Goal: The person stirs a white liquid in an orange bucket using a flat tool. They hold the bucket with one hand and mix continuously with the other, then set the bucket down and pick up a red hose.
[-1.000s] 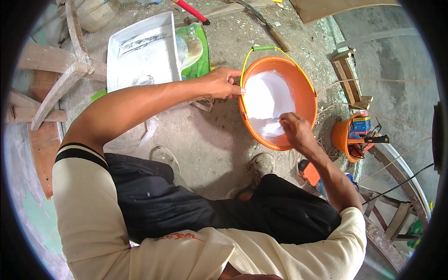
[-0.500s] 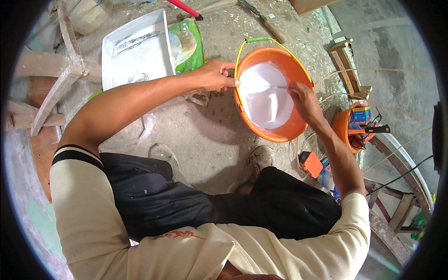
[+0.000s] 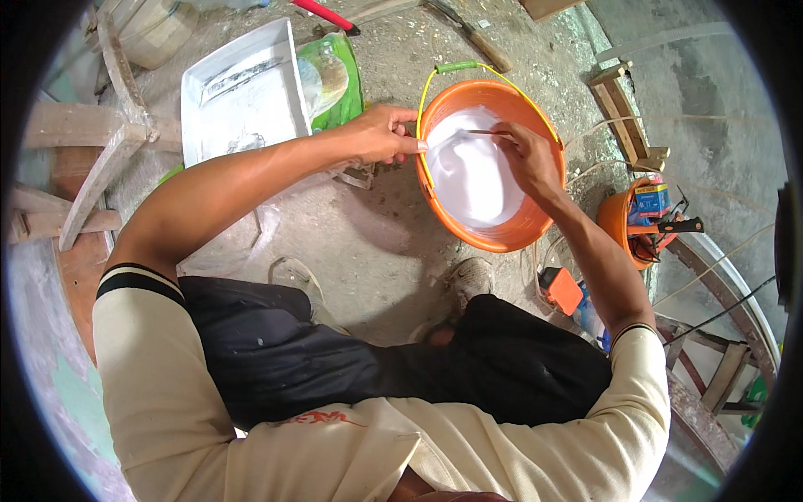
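Note:
An orange bucket (image 3: pixel 465 97) with a yellow handle and green grip stands on the floor in front of me. White paint-like liquid (image 3: pixel 478 186) lies inside it, with swirl ridges on its surface. My left hand (image 3: pixel 386 135) pinches the bucket's left rim between thumb and fingers. Over the liquid, my right hand (image 3: pixel 527 159) is closed around a thin brown stick (image 3: pixel 480 131). The stick points left, and its far tip reaches the liquid near the back of the bucket. My right fingers partly hide the stick's near end.
A white paint tray (image 3: pixel 242 100) lies at the left, beside a green bag (image 3: pixel 345 82). A smaller orange bucket (image 3: pixel 616 219) holding tools and a blue box stands right. Nearby is an orange-and-black object (image 3: pixel 560 289). Wooden frames (image 3: pixel 621 117) stand at both sides.
My right hand has moved left and slightly away from me, carrying the stick toward the back of the bucket. The ridges in the liquid have shifted. My left hand stays at the rim.

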Motion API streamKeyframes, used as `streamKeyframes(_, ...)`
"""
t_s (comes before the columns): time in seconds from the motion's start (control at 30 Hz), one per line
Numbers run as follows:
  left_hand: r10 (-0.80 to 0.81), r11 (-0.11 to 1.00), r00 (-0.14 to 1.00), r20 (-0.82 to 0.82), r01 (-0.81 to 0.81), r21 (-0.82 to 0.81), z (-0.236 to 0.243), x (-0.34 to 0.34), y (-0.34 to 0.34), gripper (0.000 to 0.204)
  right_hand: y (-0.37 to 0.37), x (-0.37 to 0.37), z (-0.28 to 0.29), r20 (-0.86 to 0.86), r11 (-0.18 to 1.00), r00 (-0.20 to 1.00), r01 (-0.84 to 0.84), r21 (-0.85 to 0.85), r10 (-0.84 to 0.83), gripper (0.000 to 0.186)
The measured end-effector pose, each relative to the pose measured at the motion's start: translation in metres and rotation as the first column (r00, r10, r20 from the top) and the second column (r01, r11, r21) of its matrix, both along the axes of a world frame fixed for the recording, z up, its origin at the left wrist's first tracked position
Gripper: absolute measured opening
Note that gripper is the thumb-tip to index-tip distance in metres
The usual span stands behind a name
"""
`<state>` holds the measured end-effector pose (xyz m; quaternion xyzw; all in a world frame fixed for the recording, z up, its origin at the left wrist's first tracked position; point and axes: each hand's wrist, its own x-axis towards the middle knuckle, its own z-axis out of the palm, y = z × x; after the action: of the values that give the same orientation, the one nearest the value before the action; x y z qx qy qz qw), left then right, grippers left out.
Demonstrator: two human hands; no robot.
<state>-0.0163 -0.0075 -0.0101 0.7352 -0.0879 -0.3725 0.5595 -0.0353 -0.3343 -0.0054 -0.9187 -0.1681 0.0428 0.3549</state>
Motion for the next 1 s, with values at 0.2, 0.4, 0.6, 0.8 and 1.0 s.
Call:
streamKeyframes(0.2, -0.070, 0.997, 0.997, -0.013, 0.071, 0.042, 0.008, -0.001, 0.004, 0.065, -0.026, -0.066, 0.020, -0.091, 0.968, 0.995, 0.019, -0.249, -0.043, 0.017)
streamKeyframes(0.4, -0.037, 0.999, 0.999, -0.002, 0.037, 0.040, 0.000, -0.001, 0.006, 0.065, 0.043, -0.063, 0.031, -0.363, 0.998, 0.929, 0.054, -0.042, -0.065, 0.019)
streamKeyframes(0.6, 0.020, 1.000, 1.000, -0.010, -0.020, 0.018, 0.002, -0.001, -0.002, 0.062, 0.001, -0.002, 0.000, 0.007, 0.998, 1.000, 0.000, -0.061, 0.001, 0.019)
streamKeyframes(0.8, -0.059, 0.998, 0.998, 0.001, 0.059, 0.027, -0.001, 0.000, 0.004, 0.063, -0.036, -0.057, 0.009, -0.014, 0.973, 1.000, -0.014, -0.229, 0.011, 0.016)
streamKeyframes(1.0, -0.017, 0.999, 0.999, -0.050, 0.015, -0.038, 0.003, -0.001, 0.001, 0.059, 0.031, -0.067, 0.024, -0.313, 0.997, 0.950, -0.013, -0.070, -0.009, 0.017)
